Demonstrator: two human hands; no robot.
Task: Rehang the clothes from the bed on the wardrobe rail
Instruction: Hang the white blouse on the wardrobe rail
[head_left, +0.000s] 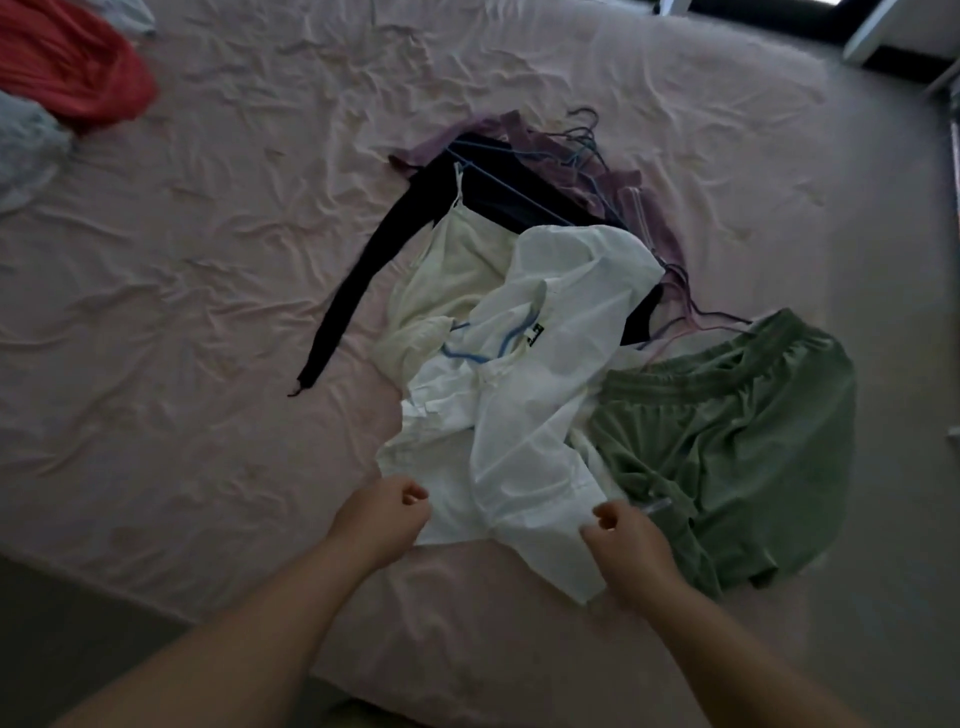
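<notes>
I extend both bare forearms forward and inward from the lower frame edge. My left hand (382, 512) has its fingers (413, 493) curled into a loose fist. My right hand (626, 538) mirrors it, fingers curled, knuckles up.

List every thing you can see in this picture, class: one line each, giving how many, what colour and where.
bed sheet: one, pale pink, creased, fills the view
white shirt: one, white, on top of the pile, nearest
cream camisole: one, cream, partly under the white shirt
dark top: one, near black, sleeve stretched left
purple garment: one, purple, far side of the pile
green shorts: one, green, right of the pile
hangers: several, blue and pink, tangled among the clothes
red cloth: one, red, top left
left hand: one, fingers curled at the shirt's hem
right hand: one, fingers curled at the shirt's hem
</notes>
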